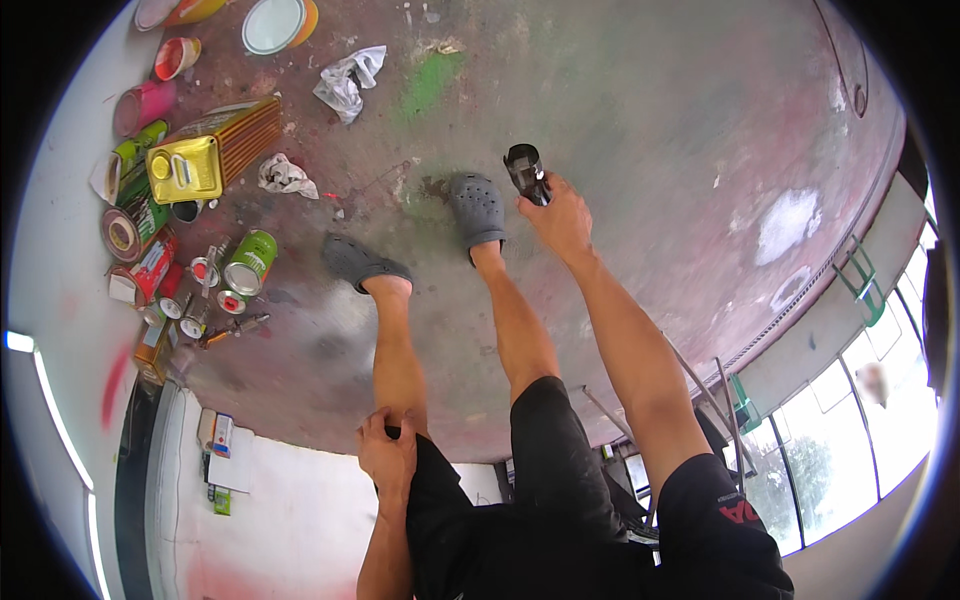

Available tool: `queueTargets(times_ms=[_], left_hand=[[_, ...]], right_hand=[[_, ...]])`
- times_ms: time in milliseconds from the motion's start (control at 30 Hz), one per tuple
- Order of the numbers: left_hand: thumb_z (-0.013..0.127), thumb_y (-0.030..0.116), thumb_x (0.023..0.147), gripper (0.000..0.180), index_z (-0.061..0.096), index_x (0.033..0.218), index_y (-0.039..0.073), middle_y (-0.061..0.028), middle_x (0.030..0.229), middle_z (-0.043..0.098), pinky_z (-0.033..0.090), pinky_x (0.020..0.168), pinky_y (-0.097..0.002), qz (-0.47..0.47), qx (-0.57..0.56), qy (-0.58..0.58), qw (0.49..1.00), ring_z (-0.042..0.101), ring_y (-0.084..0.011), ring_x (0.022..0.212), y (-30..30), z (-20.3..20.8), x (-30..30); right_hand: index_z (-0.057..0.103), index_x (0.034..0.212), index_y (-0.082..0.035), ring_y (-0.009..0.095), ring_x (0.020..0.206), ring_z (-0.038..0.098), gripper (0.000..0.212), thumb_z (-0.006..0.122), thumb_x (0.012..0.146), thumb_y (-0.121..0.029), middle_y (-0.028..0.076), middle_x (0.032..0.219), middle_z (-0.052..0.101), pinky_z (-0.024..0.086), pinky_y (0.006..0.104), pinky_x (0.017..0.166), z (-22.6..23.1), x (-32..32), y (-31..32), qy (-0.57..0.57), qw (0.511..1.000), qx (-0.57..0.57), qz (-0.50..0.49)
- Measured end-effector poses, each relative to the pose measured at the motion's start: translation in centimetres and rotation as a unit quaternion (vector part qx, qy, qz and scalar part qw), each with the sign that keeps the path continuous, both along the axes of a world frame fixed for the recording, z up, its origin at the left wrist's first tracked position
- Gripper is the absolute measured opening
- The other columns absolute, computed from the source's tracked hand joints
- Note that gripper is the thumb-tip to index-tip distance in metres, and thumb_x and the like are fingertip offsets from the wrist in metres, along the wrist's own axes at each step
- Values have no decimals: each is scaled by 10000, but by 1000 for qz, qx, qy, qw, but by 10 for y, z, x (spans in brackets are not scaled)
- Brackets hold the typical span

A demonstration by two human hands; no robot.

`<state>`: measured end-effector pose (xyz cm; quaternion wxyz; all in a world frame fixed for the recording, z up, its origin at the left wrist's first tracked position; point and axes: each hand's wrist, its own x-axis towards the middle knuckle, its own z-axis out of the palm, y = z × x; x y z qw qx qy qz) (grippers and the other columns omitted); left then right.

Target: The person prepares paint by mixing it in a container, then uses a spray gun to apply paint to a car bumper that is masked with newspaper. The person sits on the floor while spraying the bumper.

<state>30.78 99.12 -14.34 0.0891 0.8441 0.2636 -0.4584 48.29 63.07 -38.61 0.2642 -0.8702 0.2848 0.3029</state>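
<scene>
My right hand (563, 215) is stretched out over the floor and closed round a dark, glossy, cup-like thing (526, 172). Its wider end points away from me, and its exact kind is unclear. On my left knee lies my left hand (388, 458), its fingers curled in at the black hem of the shorts (428, 462). Grey clogs cover my feet; the right clog (478, 208) is just left of the dark thing, and the left clog (362, 262) is turned outward.
Along the left wall stand a yellow-topped rectangular tin (188, 170), a green can (250, 262) and several other cans. A crumpled rag (350, 84) and a smaller one (287, 177) lie on the stained floor (660, 120). A round-lidded bucket (274, 26) stands at the far left.
</scene>
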Motion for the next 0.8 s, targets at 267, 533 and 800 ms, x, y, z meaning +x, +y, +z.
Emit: queueTargets(times_ms=[267,533,800], left_hand=[[801,378,981,411,749,1222,50,-119,1237,753,548,1021,-492,12,-12,21,1000,645,-373,1211,21,-14,22],[792,370,986,408,738,1237,53,-118,1256,746,546,1026,-488,20,-19,53,998,642,-360,1215,27,-22,36],[786,370,987,411,734,1235,46,-123,1259,742,543,1034,-487,17,-21,67,997,637,-364,1212,27,-27,43]], right_hand=[[703,1413,-101,418,1208,718,646,868,836,-341,178,1315,736,570,534,1014,-86,-21,-15,10,999,-40,9],[692,1425,-73,417,1222,717,688,869,849,-405,208,1339,736,570,520,1007,-126,-12,-26,34,998,-50,20],[718,1397,-86,404,1200,731,668,885,826,-391,193,1299,745,575,513,1008,-144,-4,-31,42,997,-53,22]])
